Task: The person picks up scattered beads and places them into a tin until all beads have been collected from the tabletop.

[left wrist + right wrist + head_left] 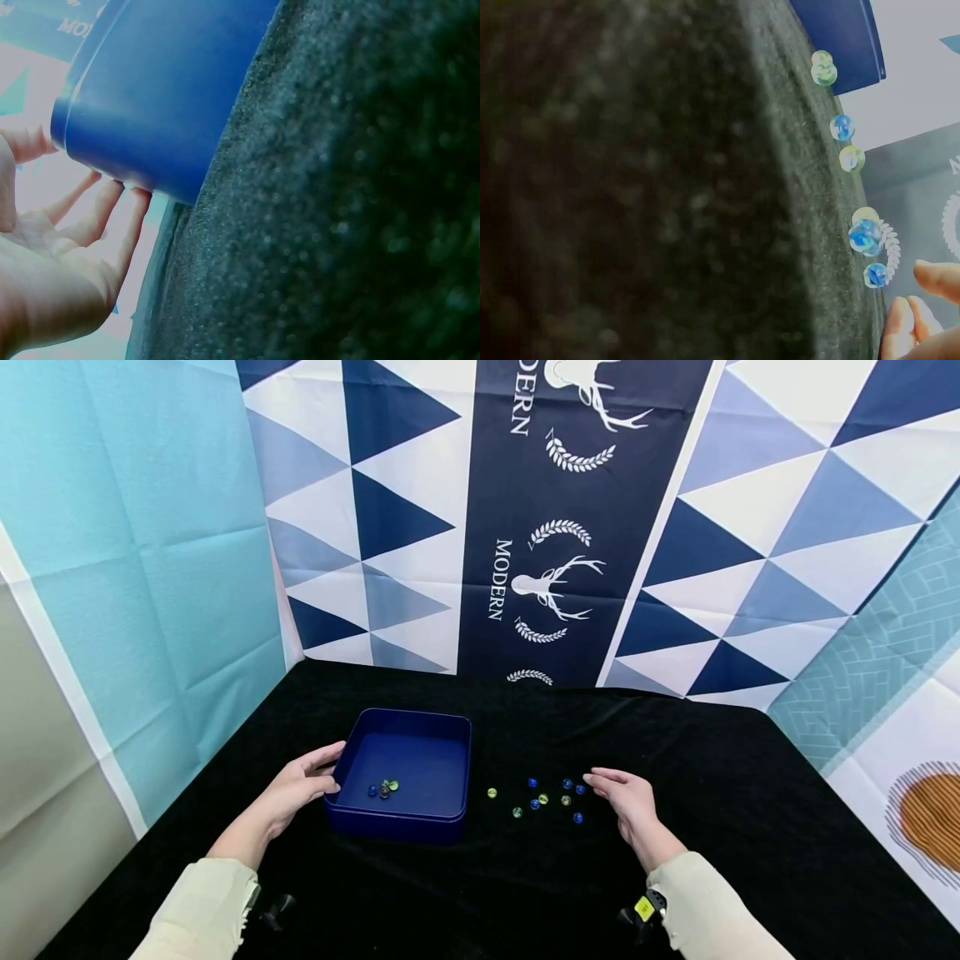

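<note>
On the black tabletop (pixel 420 902), note the blue box (pixel 397 829) directly right of the left hand (pixel 300 781), with fingers spread against the outside. Observe the right hand (pixel 630 802) with thumb and fingertips parted, apparently pinching nothing. Judge as partly done: count at least three marbles (pixel 385 792) inside the box, nine loose marbles (pixel 535 804) left of the right hand remaining outside.

Bench (pixel 435 897): black cloth (pixel 705 760) on top.
Blue box (pixel 397 828): 10 o'clock of visible centre.
Loose marbles (pixel 543 799): blue, yellow-green, scattered, box's 3 o'clock.
</note>
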Available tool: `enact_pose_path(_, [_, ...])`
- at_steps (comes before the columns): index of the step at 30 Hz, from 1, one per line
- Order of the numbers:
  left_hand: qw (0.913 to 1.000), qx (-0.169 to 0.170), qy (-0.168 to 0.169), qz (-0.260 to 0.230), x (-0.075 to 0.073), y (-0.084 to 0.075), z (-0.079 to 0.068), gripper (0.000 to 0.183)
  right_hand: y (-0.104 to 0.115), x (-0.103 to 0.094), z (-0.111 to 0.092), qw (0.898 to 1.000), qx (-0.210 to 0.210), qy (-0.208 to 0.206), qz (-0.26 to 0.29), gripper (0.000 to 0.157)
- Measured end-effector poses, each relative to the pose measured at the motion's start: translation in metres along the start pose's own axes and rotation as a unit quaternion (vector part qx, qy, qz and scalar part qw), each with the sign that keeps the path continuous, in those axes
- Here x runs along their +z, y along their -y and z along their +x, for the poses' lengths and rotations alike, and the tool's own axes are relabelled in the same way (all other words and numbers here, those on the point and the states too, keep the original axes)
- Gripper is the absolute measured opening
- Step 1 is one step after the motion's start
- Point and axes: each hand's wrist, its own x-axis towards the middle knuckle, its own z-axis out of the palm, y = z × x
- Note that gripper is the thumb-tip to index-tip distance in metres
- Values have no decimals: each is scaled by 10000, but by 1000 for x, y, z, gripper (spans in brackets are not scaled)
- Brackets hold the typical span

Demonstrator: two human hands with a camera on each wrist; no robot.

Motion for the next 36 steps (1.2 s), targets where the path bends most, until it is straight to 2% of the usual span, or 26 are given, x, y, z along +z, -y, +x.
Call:
enact_pose_path(5, [10000,13,-9,-46,-1,1,0,70,0,0,2,9986,75,294,-444,44])
enact_pose_path(10, [10000,9,2,-44,-1,1,0,70,-1,0,5,9956,48,364,-864,42])
enact_pose_path(15, [10000,-70,-4,-22,0,0,0,70,-2,-1,4,9894,-38,464,-1379,39])
enact_pose_path(21, [9999,-115,-17,-38,-1,0,-1,71,-1,-1,3,9837,-224,574,-1690,32])
enact_pose_path(27, [10000,-55,34,-7,-1,1,0,70,1,-1,2,9724,-431,697,-2187,28])
enact_pose_path(31, [10000,-44,24,-23,-2,1,0,70,0,-2,3,9700,-525,727,-2260,25])
enact_pose_path(36, [10000,-17,20,-29,-2,1,0,70,-1,-3,5,9802,-310,710,-1824,24])
